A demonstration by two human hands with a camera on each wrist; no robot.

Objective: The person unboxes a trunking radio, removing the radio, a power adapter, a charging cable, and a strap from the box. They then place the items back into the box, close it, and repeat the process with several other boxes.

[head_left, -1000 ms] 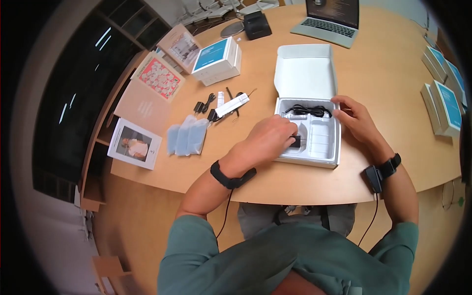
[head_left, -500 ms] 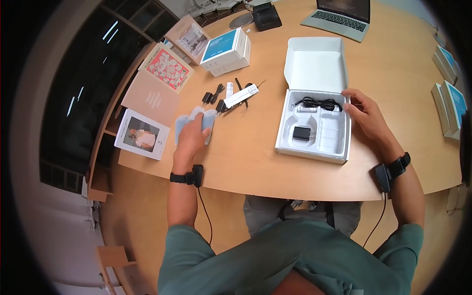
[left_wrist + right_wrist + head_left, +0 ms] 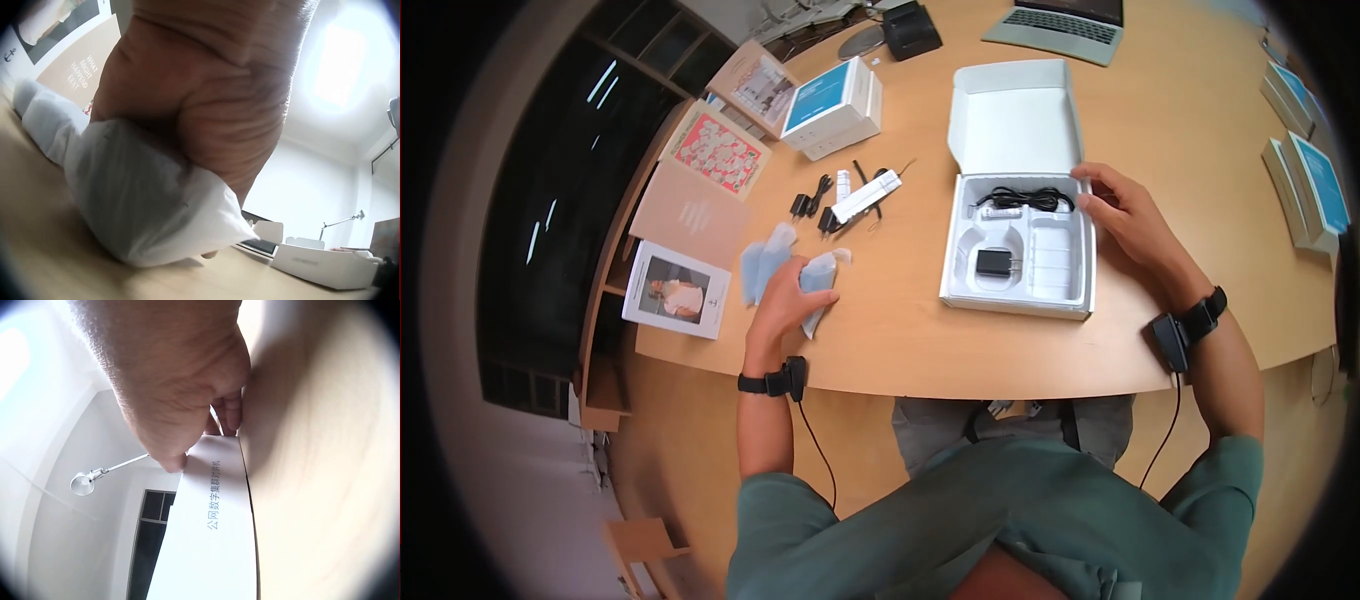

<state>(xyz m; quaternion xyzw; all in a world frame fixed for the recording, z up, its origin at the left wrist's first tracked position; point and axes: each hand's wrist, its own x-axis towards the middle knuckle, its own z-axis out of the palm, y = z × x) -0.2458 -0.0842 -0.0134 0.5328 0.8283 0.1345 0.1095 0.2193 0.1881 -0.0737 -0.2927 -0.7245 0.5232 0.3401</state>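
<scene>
Where the left hand (image 3: 780, 300) was inside the open white box (image 3: 1015, 308) a second ago, it is now well to the left of it, on the tabletop, with a pale frosted packet (image 3: 820, 275). Its thumb lies across the packet, and the packet presses up against the palm in the left wrist view; the hand appears to grip it, though most of the fingers are hidden. Half a second ago this packet lay bunched with the other packets (image 3: 772, 264); now it sits to their right, the hand between, resting on or just above the wooden table (image 3: 900, 340).

With the left hand gone from the box, a black adapter (image 3: 994, 262) shows plainly in the left compartment of the tray (image 3: 1054, 290), its prongs pointing right. A coiled black cable (image 3: 1030, 197) lies along the back of the tray. In my judgement the adapter has been let go and the work has shifted to the packets.

The right hand (image 3: 1130, 215) stays at the box's rear right corner, near the hinge of the raised lid (image 3: 1012, 115). Its fingers are bent, with thumb and fingertips touching the edge; whether they grip it or only steady it, I cannot tell.
</scene>
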